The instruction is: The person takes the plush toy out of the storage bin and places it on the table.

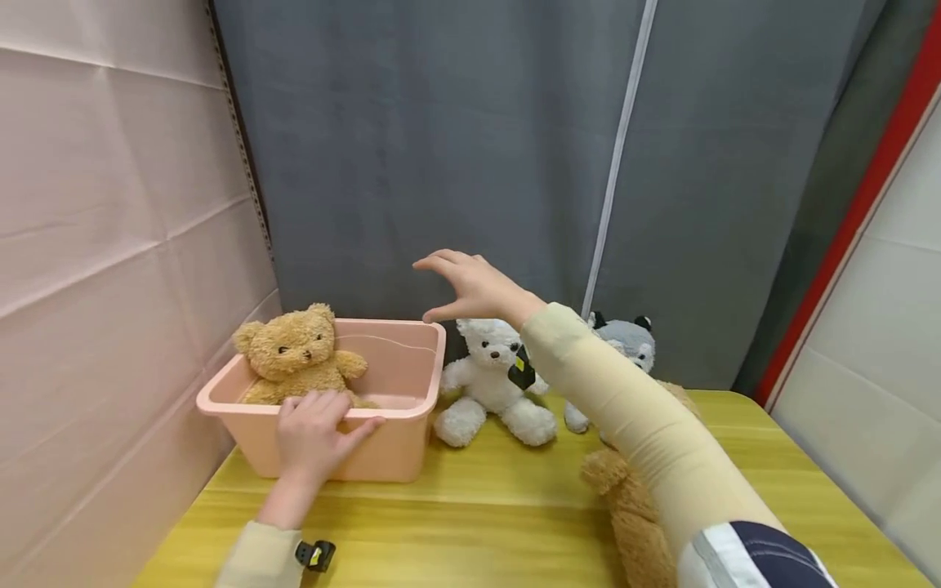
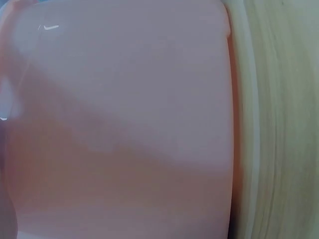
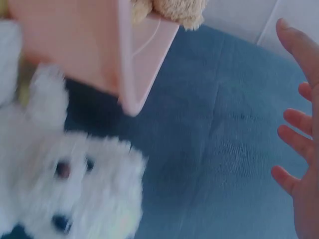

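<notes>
My left hand (image 1: 312, 429) holds the front rim of a pink plastic bin (image 1: 397, 449), fingers over the edge and thumb stretched along the rim. A tan teddy bear (image 1: 294, 351) sits inside the bin at its left end. My right hand (image 1: 474, 286) is in the air with nothing in it, above and between the bin's right end and a white teddy bear (image 1: 485, 376). Its fingers are spread apart, as the right wrist view shows the hand (image 3: 304, 129) away from the white bear's head (image 3: 84, 189). The bin's side wall (image 2: 124, 99) fills the left wrist view.
Behind my right forearm sits a grey and white plush toy (image 1: 628, 339), partly hidden. A brown plush toy (image 1: 635, 523) lies nearer on the wooden table (image 1: 470, 531), also half covered by the arm. A grey curtain (image 1: 441, 147) hangs behind, and a pale wall covering (image 1: 110, 286) borders the left.
</notes>
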The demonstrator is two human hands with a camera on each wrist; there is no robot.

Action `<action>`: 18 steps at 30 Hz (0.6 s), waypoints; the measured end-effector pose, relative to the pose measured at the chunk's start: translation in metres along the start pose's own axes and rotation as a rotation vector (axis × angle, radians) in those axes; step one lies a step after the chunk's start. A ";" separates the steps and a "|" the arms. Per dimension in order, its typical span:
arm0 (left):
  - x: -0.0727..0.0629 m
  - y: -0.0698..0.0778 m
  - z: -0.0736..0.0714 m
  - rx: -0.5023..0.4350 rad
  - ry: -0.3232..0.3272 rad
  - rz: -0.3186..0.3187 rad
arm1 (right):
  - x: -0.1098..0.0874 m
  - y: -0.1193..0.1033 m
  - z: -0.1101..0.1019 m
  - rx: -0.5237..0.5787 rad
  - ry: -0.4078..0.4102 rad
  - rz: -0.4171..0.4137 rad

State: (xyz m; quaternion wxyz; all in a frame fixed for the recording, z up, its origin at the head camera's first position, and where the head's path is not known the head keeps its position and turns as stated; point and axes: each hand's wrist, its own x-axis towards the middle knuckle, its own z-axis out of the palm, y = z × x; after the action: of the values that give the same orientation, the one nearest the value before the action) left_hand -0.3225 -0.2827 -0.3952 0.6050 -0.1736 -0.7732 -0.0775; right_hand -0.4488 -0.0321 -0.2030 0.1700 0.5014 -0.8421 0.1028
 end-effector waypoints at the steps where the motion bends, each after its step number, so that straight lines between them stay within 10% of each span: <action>1: 0.000 0.001 0.000 -0.001 0.011 0.007 | 0.006 -0.004 0.003 -0.001 -0.001 -0.004; 18: 0.005 0.019 0.004 0.022 0.019 0.014 | 0.066 -0.045 0.040 -0.117 -0.037 -0.079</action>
State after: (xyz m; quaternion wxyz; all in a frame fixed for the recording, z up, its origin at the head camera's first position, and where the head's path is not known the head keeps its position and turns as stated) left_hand -0.3204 -0.2627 -0.3931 0.6145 -0.1717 -0.7671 -0.0666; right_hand -0.4452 -0.1204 -0.2139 0.1872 0.5254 -0.8291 0.0374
